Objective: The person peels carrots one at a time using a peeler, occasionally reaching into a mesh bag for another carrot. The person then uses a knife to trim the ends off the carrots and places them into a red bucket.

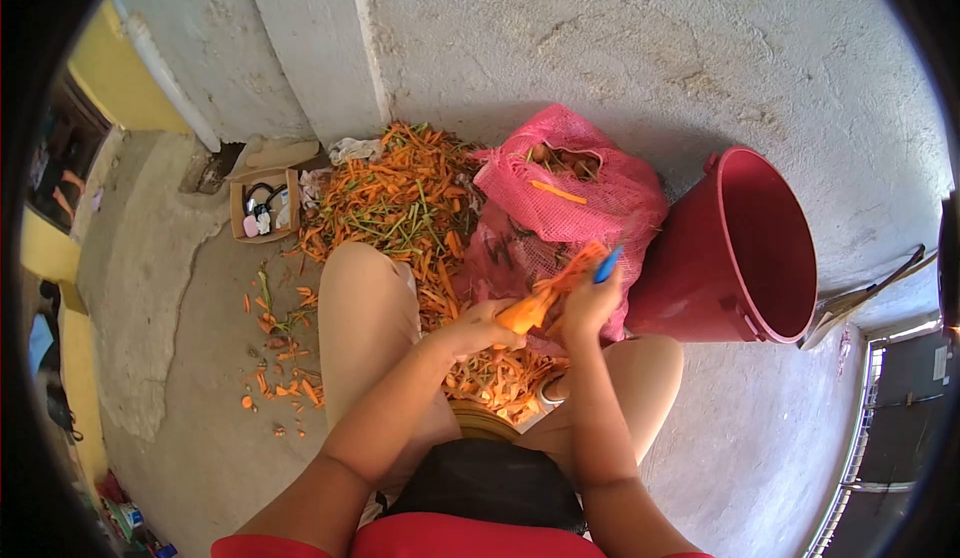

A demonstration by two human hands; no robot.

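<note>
My left hand [480,329] is closed around the thick end of a peeled-looking orange carrot [530,310], held between my knees. My right hand [590,308] grips what looks like a blue-handled peeler [608,265] close to the carrot's far end; its blade is blurred and partly hidden. Orange peel blurs beside the blue handle. Beneath both hands, carrot peelings [500,383] cover the floor between my legs. Just beyond them stands a pink mesh sack [570,208] with brownish, round-ended produce showing at its opening and an orange strip lying on top.
A large heap of peelings and green stems [400,188] lies against the wall. To the right, a dark red bucket [720,258] leans tilted beside the sack. A small cardboard box [264,206] with odds and ends sits left of the heap. Scattered scraps [290,388] dot the concrete floor.
</note>
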